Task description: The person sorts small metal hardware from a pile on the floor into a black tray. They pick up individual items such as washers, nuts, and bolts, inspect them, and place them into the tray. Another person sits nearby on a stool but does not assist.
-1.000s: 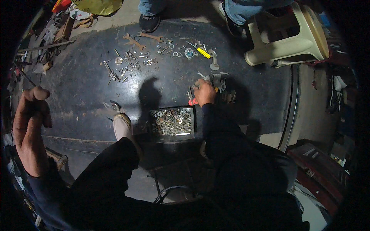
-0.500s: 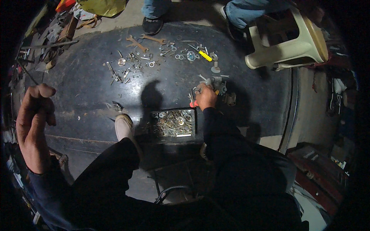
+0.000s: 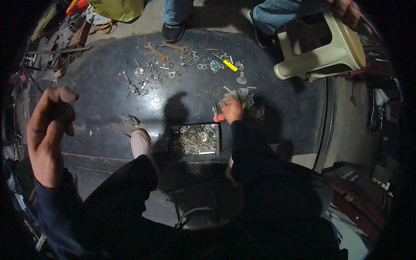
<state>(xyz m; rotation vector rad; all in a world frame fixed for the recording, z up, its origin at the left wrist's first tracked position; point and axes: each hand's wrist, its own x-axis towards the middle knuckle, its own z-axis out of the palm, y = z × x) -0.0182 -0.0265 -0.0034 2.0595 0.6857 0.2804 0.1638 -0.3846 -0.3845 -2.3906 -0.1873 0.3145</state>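
Note:
My right hand (image 3: 232,109) reaches down among a small group of metal parts on the dark mat (image 3: 108,104). Its fingers are bent together over these parts, and whatever they grip is hidden. Close by lie a red-handled tool (image 3: 219,117) and a dull metal piece (image 3: 259,113). On the left my left hand (image 3: 50,130) is held up off the mat, with loosely bent fingers apart and nothing visible in them. A tray of mixed screws, nuts and washers (image 3: 195,141) sits between my feet, just below the right hand.
Loose bolts and fittings (image 3: 149,78), wrenches (image 3: 173,47) and a yellow-handled screwdriver (image 3: 230,65) are spread farther out. A cream plastic stool (image 3: 320,56) lies tipped at the far right. Another person's shoe (image 3: 173,32) stands at the far edge. My shoe (image 3: 141,143) is left of the tray.
My left hand has shifted a little to the right and toward the far side. My right hand stays at the metal parts with hardly any movement.

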